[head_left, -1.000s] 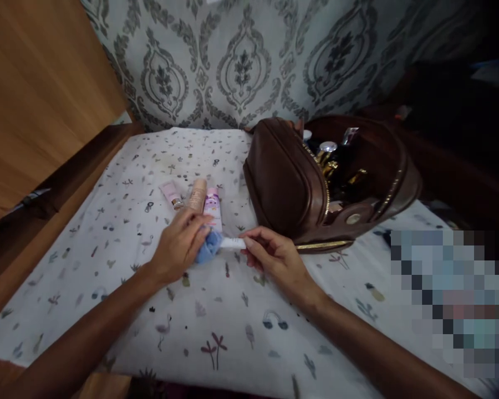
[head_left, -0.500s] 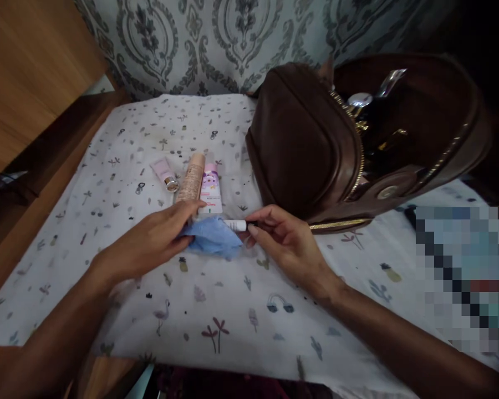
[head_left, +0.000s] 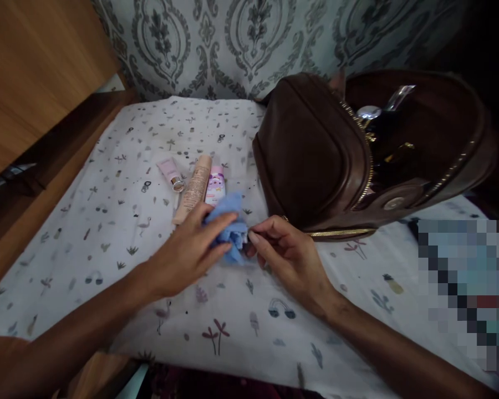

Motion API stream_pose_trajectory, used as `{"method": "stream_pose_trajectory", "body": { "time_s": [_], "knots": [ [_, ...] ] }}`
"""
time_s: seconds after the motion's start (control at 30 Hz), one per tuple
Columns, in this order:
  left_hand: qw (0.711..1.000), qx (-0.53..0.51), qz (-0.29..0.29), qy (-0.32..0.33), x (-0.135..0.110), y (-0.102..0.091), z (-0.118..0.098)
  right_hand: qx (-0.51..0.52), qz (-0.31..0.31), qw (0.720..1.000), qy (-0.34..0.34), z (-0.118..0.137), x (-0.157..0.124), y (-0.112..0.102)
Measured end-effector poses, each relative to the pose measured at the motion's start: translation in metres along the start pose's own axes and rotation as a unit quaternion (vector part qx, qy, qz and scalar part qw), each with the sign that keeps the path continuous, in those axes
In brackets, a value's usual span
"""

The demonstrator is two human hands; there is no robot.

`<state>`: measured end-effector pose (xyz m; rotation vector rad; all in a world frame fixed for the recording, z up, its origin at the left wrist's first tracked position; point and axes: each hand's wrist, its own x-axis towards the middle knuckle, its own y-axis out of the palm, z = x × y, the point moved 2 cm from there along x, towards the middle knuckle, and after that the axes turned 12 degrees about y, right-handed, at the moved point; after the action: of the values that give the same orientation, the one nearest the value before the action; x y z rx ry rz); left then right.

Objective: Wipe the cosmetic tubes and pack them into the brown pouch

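Note:
My left hand [head_left: 183, 252] is closed around a crumpled blue cloth [head_left: 229, 205], which wraps a small white tube [head_left: 243, 237]. Only a bit of the tube's white body shows at the cloth's right edge. My right hand [head_left: 293, 260] pinches the tube's dark end between thumb and forefinger. Just beyond the left hand lie a beige squeeze tube [head_left: 196, 185] and a white-and-purple tube with a cartoon print [head_left: 215, 184], side by side. A small pale pink tube with a shiny cap [head_left: 169, 170] rests to their left.
A brown leather bag [head_left: 303, 149] stands unzipped at the right, with shiny items inside. Beneath everything is a white printed cloth [head_left: 125, 221]. A patterned curtain [head_left: 208, 50] hangs behind, a wooden panel [head_left: 41, 61] rises at left, and a pixelated area covers the right edge.
My left hand has moved right along the white tube with the blue cloth, which now covers most of its body. The right hand keeps its pinch. The view has shifted slightly.

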<state>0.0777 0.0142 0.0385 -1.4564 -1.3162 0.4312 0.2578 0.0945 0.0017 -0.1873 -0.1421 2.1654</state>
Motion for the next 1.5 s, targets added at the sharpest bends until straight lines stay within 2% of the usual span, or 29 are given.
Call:
{"method": "stream_pose_trajectory", "body": {
  "time_s": [0.1, 0.2, 0.37, 0.5, 0.73, 0.83, 1.0, 1.07, 1.23, 1.4, 1.5],
  "knots": [
    [0.984, 0.149, 0.017, 0.094, -0.001, 0.022, -0.004, -0.023, 0.013, 0.999, -0.023, 0.0, -0.004, 0.001],
    [0.97, 0.203, 0.041, 0.128, -0.002, 0.025, 0.004, -0.086, 0.007, 0.992, -0.094, 0.004, -0.007, -0.001],
    [0.977, 0.161, 0.065, 0.124, -0.002, 0.007, 0.022, -0.188, -0.009, 0.954, -0.235, 0.015, -0.011, -0.009],
    [0.992, 0.077, 0.071, 0.076, -0.003, -0.003, 0.028, -0.206, -0.018, 0.933, -0.296, 0.02, -0.011, -0.013],
    [0.994, -0.006, 0.09, 0.054, -0.005, -0.005, 0.029, -0.234, -0.06, 0.931, -0.272, 0.02, -0.008, -0.013],
    [0.994, -0.033, 0.091, 0.055, -0.005, -0.006, 0.031, -0.23, -0.05, 0.93, -0.281, 0.02, -0.008, -0.013],
    [0.989, -0.088, 0.102, 0.055, -0.005, -0.009, 0.035, -0.233, -0.024, 0.913, -0.336, 0.019, -0.008, -0.015],
    [0.988, -0.104, 0.102, 0.049, -0.005, -0.01, 0.037, -0.235, -0.021, 0.913, -0.333, 0.019, -0.008, -0.016],
    [0.991, -0.098, 0.09, 0.028, -0.006, -0.011, 0.039, -0.224, -0.021, 0.934, -0.277, 0.019, -0.008, -0.017],
    [0.991, -0.077, 0.097, 0.047, -0.005, -0.009, 0.037, -0.216, -0.025, 0.96, -0.178, 0.018, -0.007, -0.019],
    [0.991, -0.066, 0.095, 0.061, -0.005, -0.008, 0.036, -0.223, -0.028, 0.961, -0.161, 0.019, -0.006, -0.019]
  ]
}}
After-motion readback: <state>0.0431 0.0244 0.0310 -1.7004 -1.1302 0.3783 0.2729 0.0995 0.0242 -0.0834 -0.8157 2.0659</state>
